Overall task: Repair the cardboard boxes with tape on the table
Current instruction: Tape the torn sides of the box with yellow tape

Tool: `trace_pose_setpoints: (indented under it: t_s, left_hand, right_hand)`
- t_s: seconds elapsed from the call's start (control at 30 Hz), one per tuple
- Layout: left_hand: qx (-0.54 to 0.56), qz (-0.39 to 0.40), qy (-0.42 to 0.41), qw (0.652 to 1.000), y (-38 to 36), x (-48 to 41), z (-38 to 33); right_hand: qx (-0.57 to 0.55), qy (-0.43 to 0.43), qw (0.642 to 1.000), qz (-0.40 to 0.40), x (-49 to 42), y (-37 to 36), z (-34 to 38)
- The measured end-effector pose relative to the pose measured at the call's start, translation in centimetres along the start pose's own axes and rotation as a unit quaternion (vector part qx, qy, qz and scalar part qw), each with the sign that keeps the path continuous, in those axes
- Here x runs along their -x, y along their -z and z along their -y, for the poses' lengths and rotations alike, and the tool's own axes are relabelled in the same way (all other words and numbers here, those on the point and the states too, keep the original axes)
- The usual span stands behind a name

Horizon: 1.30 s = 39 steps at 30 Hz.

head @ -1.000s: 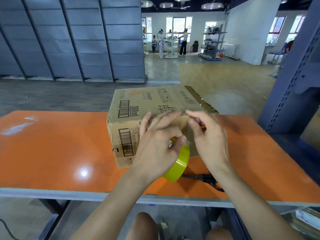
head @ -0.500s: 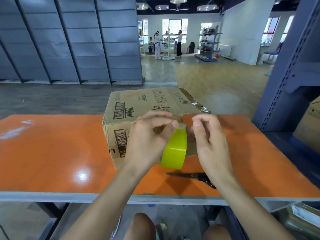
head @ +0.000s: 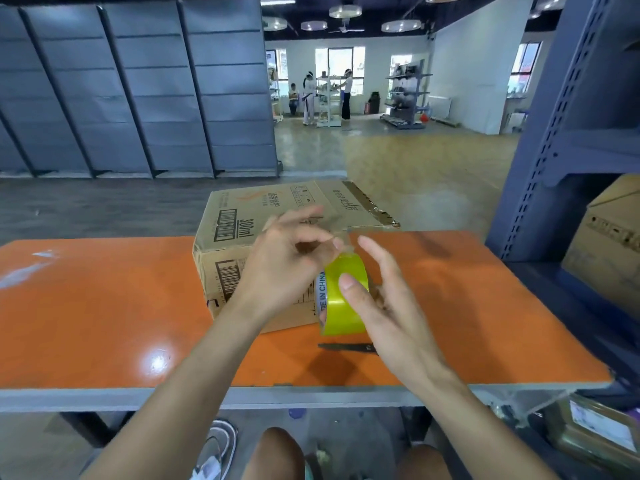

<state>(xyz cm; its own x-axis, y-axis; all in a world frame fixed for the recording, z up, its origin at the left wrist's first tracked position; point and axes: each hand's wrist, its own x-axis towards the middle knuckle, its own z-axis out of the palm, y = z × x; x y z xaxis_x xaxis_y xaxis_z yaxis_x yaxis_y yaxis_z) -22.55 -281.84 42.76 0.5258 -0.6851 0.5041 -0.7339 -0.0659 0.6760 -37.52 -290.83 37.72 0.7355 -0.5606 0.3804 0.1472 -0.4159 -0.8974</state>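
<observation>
Head view: the tape roll [head: 337, 313] is held up just in front of the cardboard box [head: 263, 216], which sits on the orange table [head: 104, 306] at 12 o'clock from me. My read is that the right hand [head: 391, 313] clamps the roll between thumb and fingers, while the left hand [head: 284, 265] pinches at its top edge, probably the free end. The roll should be light and stiff with sticky film, so I'd hold it by the core. The box looks light; its flaps are shut and the contents hidden. Scissors [head: 349, 347] lie at 6 o'clock of the roll
</observation>
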Motion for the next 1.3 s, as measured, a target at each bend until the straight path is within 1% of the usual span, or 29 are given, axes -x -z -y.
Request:
trace_pose_setpoints:
  t_s: [0.07, 0.1, 0.2, 0.33, 0.4, 0.43, 0.47, 0.53, 0.6, 0.7, 0.8, 0.83, 0.93, 0.97, 1.1, 1.3]
  left_hand:
    - [-0.002, 0.043, 0.004, 0.999, 0.1, -0.3, 0.3]
    - [-0.009, 0.047, -0.003, 0.999, -0.1, -0.2, 0.5]
    - [-0.031, 0.014, -0.028, 0.999, -0.7, 0.3, 0.8]
    - [-0.039, -0.033, -0.011, 0.999, -1.1, 0.3, 0.6]
    - [-0.048, -0.050, -0.014, 0.998, -1.4, 0.2, 0.5]
    - [-0.049, -0.054, -0.017, 0.997, -1.5, 0.2, 0.5]
    - [-0.052, -0.056, -0.023, 0.997, -1.7, 0.3, 0.6]
    - [-0.067, -0.048, -0.036, 0.996, -1.8, 0.5, 0.7]
    - [-0.079, -0.040, -0.051, 0.995, -1.8, 0.6, 0.7]
    - [-0.075, -0.038, -0.058, 0.995, -1.7, 0.7, 0.8]
    - [-0.080, -0.025, -0.068, 0.994, -1.5, 0.7, 1.3]
    - [-0.086, -0.020, -0.069, 0.994, -1.5, 0.7, 1.4]
    - [-0.102, -0.017, -0.068, 0.992, -1.4, 0.7, 1.5]
    - [-0.109, -0.019, -0.067, 0.992, -1.4, 0.7, 1.4]
    - [-0.160, -0.032, -0.058, 0.985, -1.8, 0.3, 1.1]
    - [-0.122, -0.046, -0.036, 0.991, -2.2, -0.2, 1.3]
  right_hand:
    - [0.005, -0.006, 1.000, -0.002, 0.0, -0.1, 0.1]
    - [0.003, -0.012, 1.000, -0.002, -0.1, -0.1, 0.2]
    - [-0.011, -0.031, 0.999, 0.009, -0.3, -0.3, -0.6]
    - [-0.012, -0.017, 1.000, 0.011, -0.6, -0.3, -1.7]
    - [-0.009, -0.024, 1.000, -0.006, -0.9, 0.0, -1.8]
    - [0.006, -0.014, 1.000, -0.026, -1.3, 0.3, -1.9]
    - [0.045, 0.006, 0.998, -0.053, -1.7, 0.6, -1.8]
    - [0.144, 0.059, 0.982, -0.111, -3.2, 1.3, -1.7]
    - [0.234, 0.104, 0.955, -0.149, -5.0, 1.8, -1.3]
    - [0.327, 0.104, 0.925, -0.162, -7.2, 1.7, -1.1]
    - [0.399, 0.175, 0.878, -0.199, -8.3, 1.4, -1.5]
    - [0.405, 0.190, 0.875, -0.187, -8.7, 1.5, -1.6]
    - [0.358, 0.176, 0.911, -0.101, -9.5, 1.8, -2.0]
    - [0.343, 0.173, 0.919, -0.089, -9.6, 1.9, -2.1]
    - [0.330, 0.186, 0.920, -0.102, -10.0, 1.7, -2.3]
    - [0.294, 0.206, 0.926, -0.119, -10.2, 1.5, -2.7]
